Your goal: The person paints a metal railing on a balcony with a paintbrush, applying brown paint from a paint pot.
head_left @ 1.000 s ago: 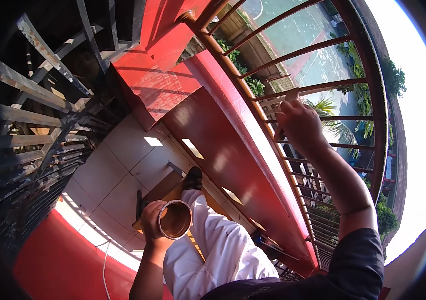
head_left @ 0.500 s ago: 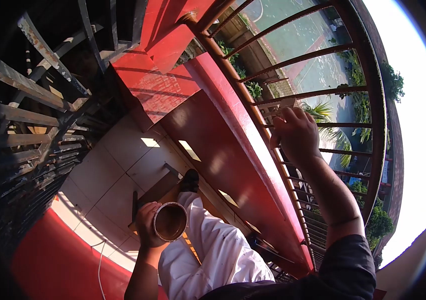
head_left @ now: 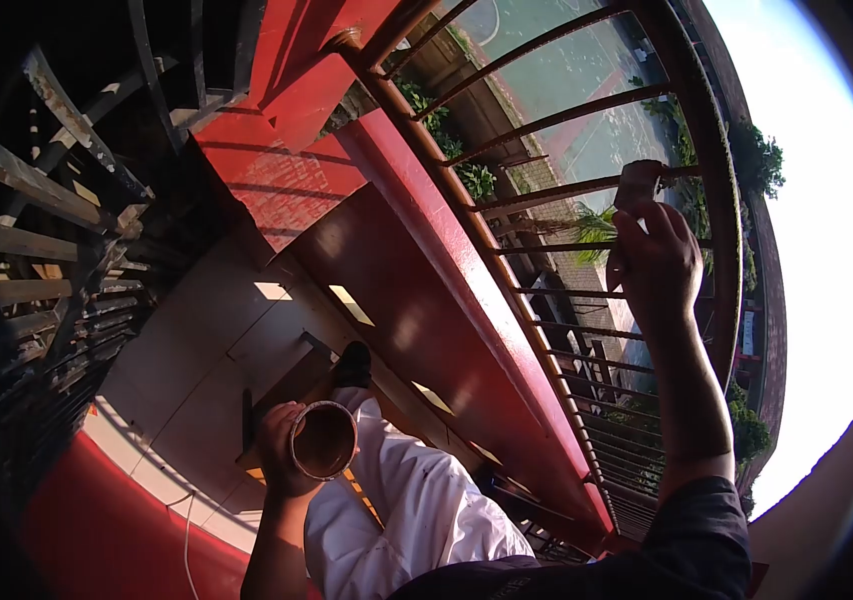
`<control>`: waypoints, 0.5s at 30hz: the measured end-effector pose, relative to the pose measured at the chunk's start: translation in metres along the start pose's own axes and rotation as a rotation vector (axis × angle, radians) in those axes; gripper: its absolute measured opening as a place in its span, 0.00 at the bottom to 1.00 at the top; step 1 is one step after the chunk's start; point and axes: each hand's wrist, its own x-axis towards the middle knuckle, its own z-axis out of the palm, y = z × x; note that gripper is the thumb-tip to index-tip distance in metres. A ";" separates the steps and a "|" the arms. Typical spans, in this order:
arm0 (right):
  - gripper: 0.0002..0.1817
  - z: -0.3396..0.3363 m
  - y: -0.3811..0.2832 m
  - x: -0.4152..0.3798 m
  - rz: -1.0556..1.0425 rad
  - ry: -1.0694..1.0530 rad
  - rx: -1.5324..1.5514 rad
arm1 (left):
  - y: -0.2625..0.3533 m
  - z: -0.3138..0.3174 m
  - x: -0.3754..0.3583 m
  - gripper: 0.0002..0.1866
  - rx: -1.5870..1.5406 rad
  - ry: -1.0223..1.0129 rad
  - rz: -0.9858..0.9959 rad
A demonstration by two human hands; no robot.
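Observation:
My left hand (head_left: 279, 447) grips a round metal paint can (head_left: 324, 439), open at the top, with brown paint inside, held low beside my white-trousered leg. My right hand (head_left: 657, 262) is raised to the brown metal railing (head_left: 556, 120) and is closed on a small paintbrush (head_left: 636, 183), whose head rests against one of the railing bars near the curved top rail (head_left: 714, 180). The brush handle is hidden inside my fist.
A red-painted parapet ledge (head_left: 446, 270) runs below the railing. Pale floor tiles (head_left: 196, 350) lie beneath me, with a wooden stool or plank (head_left: 296, 385) under my black shoe (head_left: 352, 363). Dark metal grating (head_left: 46, 250) stands at the left. Trees and a courtyard lie far below.
My right hand has moved with the brush outward along the railing bars toward the top rail. The can in my left hand has stayed low, shifting slightly left as my head turned.

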 end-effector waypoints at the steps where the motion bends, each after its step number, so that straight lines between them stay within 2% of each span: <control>1: 0.15 0.009 -0.008 -0.001 -0.030 -0.045 0.038 | -0.001 0.000 0.000 0.50 -0.001 -0.001 0.002; 4: 0.20 0.024 -0.023 -0.001 -0.060 -0.184 0.160 | -0.003 -0.003 -0.001 0.51 -0.001 -0.007 0.001; 9: 0.15 -0.013 -0.019 0.012 -0.030 -0.058 0.081 | -0.006 -0.008 -0.002 0.52 0.081 -0.023 0.024; 12: 0.15 0.005 -0.012 0.005 -0.112 -0.161 0.145 | -0.004 -0.005 -0.001 0.48 0.028 0.023 0.015; 13: 0.14 0.011 -0.014 0.001 -0.060 -0.229 0.186 | -0.003 -0.005 0.001 0.48 0.025 0.020 0.011; 15: 0.14 -0.003 -0.013 0.002 -0.119 -0.113 0.161 | 0.000 -0.006 0.001 0.49 0.019 0.010 -0.007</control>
